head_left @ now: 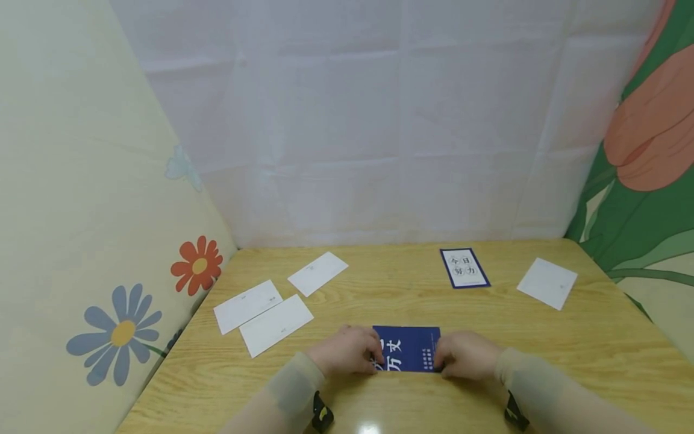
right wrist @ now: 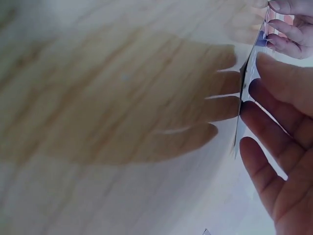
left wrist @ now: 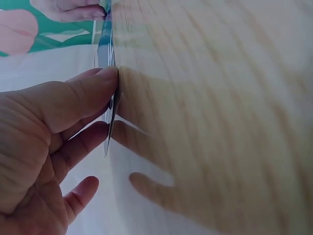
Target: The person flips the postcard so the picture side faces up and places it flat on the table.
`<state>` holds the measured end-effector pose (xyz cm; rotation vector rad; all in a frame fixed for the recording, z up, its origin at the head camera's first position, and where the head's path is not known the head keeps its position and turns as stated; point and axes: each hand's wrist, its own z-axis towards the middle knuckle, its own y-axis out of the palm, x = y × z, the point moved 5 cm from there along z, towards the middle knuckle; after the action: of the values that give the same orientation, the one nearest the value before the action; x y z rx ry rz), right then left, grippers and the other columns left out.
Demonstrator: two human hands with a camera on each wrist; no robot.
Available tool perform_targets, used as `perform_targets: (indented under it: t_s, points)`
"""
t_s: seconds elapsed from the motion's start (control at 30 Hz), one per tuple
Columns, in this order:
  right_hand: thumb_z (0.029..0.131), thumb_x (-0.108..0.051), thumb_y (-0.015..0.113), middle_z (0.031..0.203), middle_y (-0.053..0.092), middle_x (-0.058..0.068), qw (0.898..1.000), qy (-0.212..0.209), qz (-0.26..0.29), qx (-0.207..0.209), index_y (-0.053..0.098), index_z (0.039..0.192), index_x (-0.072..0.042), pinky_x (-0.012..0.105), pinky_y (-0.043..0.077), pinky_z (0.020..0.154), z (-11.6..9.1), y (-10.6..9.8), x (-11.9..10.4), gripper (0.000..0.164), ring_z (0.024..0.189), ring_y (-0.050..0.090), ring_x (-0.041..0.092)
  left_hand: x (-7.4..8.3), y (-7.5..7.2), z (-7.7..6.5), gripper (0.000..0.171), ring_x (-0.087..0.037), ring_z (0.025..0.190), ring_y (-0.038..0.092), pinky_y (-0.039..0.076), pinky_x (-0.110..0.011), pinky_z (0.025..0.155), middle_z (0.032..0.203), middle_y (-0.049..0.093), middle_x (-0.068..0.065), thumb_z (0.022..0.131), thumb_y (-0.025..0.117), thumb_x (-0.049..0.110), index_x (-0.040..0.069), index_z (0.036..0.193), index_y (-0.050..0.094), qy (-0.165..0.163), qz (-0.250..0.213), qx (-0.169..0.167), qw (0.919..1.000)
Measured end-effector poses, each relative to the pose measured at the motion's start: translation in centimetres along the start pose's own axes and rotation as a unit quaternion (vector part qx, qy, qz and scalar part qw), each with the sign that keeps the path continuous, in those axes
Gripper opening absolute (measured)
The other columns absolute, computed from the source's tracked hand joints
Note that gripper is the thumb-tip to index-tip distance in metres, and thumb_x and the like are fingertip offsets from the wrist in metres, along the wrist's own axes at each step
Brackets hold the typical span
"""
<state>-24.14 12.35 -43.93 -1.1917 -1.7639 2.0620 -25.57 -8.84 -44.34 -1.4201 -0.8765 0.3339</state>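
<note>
Near the front of the wooden table lies a dark blue card [head_left: 409, 349] with white Chinese characters, turned sideways. My left hand [head_left: 347, 351] grips its left end, and the thumb and fingertips meet its edge in the left wrist view. At the opposite end, my right hand [head_left: 468, 355] holds the card between thumb and fingers. Both wrist views show the card [left wrist: 113, 122] nearly edge-on, low over the wood. Fingers cover the corners and part of the lettering on the left.
Three white cards [head_left: 276, 325] lie on the table's left side, two of them close together. A blue-bordered card [head_left: 465, 268] with black characters is at the back right, left of another white card [head_left: 547, 283]. A pale cloth [head_left: 379, 150] hangs behind the table [head_left: 390, 301].
</note>
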Motion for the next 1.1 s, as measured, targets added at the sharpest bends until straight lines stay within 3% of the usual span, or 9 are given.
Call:
perform_targets:
  t_s: [0.1, 0.23, 0.37, 0.53, 0.8, 0.97, 1.1]
  points:
    - [0.079, -0.013, 0.075, 0.095, 0.066, -0.010, 1.000, -0.007, -0.013, 0.002, 0.073, 0.088, -0.018, 0.033, 0.050, 0.083, -0.1, 0.0, 0.0, 0.011, 0.090, 0.061, 0.008, 0.0, 0.1, 0.1, 0.015, 0.001, 0.094, 0.053, 0.036, -0.037, 0.089, 0.101, 0.059, 0.021, 0.077, 0.079, 0.025, 0.031, 0.088, 0.072, 0.002, 0.005, 0.000, 1.0000]
    - [0.083, -0.016, 0.073, 0.116, 0.067, 0.000, 0.999, 0.002, -0.048, -0.009, 0.074, 0.099, -0.016, 0.042, 0.047, 0.093, -0.1, 0.1, 0.1, 0.016, 0.108, 0.061, 0.021, 0.0, 0.1, 0.2, 0.015, 0.002, 0.092, 0.053, 0.037, -0.039, 0.089, 0.100, 0.059, 0.021, 0.077, 0.079, 0.023, 0.031, 0.089, 0.072, 0.010, 0.016, 0.004, 0.9998]
    - [0.087, -0.022, 0.069, 0.129, 0.061, -0.002, 0.996, 0.018, -0.083, -0.038, 0.072, 0.111, -0.020, 0.045, 0.042, 0.099, -0.2, 0.4, 0.3, 0.024, 0.118, 0.057, 0.024, 0.1, -0.1, 0.3, 0.015, 0.003, 0.092, 0.053, 0.037, -0.039, 0.089, 0.098, 0.059, 0.021, 0.079, 0.077, 0.021, 0.029, 0.092, 0.073, 0.027, 0.044, 0.011, 0.9986]
    - [0.088, -0.028, 0.067, 0.128, 0.061, -0.006, 0.993, 0.002, -0.111, -0.050, 0.071, 0.113, -0.024, 0.047, 0.040, 0.101, -0.2, 0.6, 0.0, 0.026, 0.120, 0.055, 0.021, 0.2, -0.6, 0.3, 0.017, -0.001, 0.094, 0.055, 0.037, -0.041, 0.089, 0.098, 0.061, 0.015, 0.079, 0.071, 0.014, 0.024, 0.092, 0.073, 0.037, 0.094, 0.032, 0.9944]
    - [0.088, -0.034, 0.067, 0.121, 0.064, -0.013, 0.984, -0.064, -0.161, -0.027, 0.074, 0.106, -0.029, 0.043, 0.043, 0.095, -0.4, 0.9, -1.1, 0.021, 0.118, 0.057, 0.018, 0.5, -1.0, 1.3, 0.028, -0.007, 0.095, 0.060, 0.039, -0.046, 0.091, 0.100, 0.067, 0.011, 0.078, 0.062, 0.006, 0.024, 0.095, 0.074, 0.031, 0.156, 0.053, 0.9858]
    - [0.087, -0.032, 0.067, 0.123, 0.063, -0.012, 0.984, -0.077, -0.157, -0.022, 0.073, 0.110, -0.028, 0.041, 0.044, 0.093, -0.4, 1.4, -2.0, 0.023, 0.116, 0.058, 0.017, 0.6, -0.9, 2.0, 0.023, -0.010, 0.108, 0.060, 0.038, -0.051, 0.096, 0.116, 0.067, 0.008, 0.090, 0.060, 0.020, 0.023, 0.108, 0.073, 0.007, 0.164, 0.030, 0.9860]
    - [0.089, -0.033, 0.065, 0.127, 0.060, -0.010, 0.987, -0.058, -0.146, -0.030, 0.069, 0.117, -0.027, 0.046, 0.043, 0.097, -0.4, 1.8, -2.6, 0.029, 0.119, 0.056, 0.020, 0.3, -0.6, 2.4, 0.037, -0.015, 0.122, 0.052, 0.033, -0.052, 0.103, 0.134, 0.056, 0.007, 0.095, 0.055, 0.039, 0.023, 0.127, 0.064, -0.036, 0.168, 0.000, 0.9852]
